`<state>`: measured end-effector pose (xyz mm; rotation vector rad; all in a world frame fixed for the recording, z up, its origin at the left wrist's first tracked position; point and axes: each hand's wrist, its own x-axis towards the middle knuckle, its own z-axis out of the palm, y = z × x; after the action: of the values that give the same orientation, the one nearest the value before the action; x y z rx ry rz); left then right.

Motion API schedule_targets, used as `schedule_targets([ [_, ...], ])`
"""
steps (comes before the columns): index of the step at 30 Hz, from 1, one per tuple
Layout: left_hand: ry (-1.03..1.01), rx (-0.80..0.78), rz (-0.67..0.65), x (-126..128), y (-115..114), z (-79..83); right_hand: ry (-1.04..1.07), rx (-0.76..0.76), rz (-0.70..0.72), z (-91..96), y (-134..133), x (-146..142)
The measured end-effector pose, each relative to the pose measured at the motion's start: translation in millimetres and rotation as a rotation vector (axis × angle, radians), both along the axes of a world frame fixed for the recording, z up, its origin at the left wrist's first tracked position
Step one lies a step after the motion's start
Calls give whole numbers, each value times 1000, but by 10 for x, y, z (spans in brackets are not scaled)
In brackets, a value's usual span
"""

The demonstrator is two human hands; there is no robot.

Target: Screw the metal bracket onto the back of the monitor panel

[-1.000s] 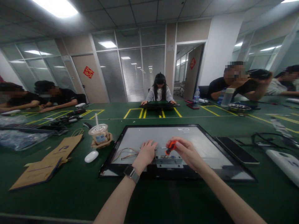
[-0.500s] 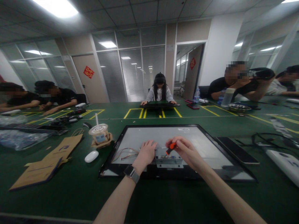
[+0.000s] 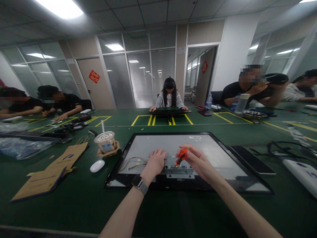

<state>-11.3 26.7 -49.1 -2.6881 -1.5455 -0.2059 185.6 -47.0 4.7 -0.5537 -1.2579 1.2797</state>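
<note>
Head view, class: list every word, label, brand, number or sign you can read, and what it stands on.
No text reads clearly.
White rectangular sticker on grey black-framed panel: too small.
Bluish label on clear plastic cup: blurred.
Dark logo on brown paper bag: blurred.
Dark mark on white device: blurred.
Red diamond sign on left beige door: blurred.
Smaller red diamond sign on open brown door: too small.

Office, glass partitions (image 3: 141, 79), shared worktable (image 3: 74, 211)

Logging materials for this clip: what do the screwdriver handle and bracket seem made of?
Screwdriver handle: probably matt plastic, by its bright orange and black colouring.
Bracket: likely sheet metal, satin grey, by its pale sheen and thin, holed edge.
</note>
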Motion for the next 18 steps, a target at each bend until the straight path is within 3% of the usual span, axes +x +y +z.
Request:
schedule_targets([
  [5,-4,5,-3,-2,-3,10,43,25,25,37,-5,-10],
  [13,11,-3,3,1,14,-5,-42,54,-69,38,2,-4],
  [18,-3,-3,7,-2,-7,20,-47,30,-36,42,-3,-10],
])
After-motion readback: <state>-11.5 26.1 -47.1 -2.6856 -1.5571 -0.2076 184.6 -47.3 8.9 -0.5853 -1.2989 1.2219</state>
